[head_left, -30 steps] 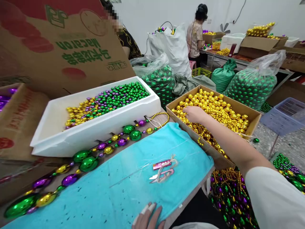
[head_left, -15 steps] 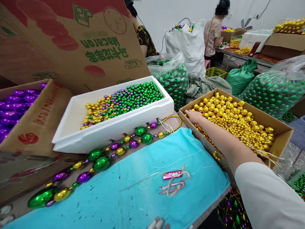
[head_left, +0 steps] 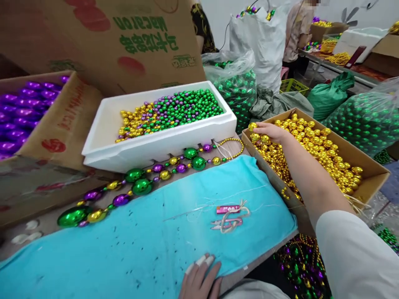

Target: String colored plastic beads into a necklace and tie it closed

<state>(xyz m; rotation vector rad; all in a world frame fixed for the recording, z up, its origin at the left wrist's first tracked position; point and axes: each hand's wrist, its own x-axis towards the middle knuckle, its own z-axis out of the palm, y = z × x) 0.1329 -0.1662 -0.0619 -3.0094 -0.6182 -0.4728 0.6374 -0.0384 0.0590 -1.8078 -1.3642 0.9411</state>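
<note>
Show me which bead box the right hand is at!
The gold-bead box, on the right: the right hand is over its left corner. The purple-bead box and the white box of mixed beads have no hand at them.

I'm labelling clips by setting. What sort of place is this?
Probably a bead-stringing workshop: a brown cardboard box of shiny gold beads, a strung green, purple and gold bead garland beside a turquoise cloth, and a clear plastic sack of shiny green balls.

Open way over the blue cloth (head_left: 146,241) — the foam box (head_left: 174,140) stands beyond.
</note>
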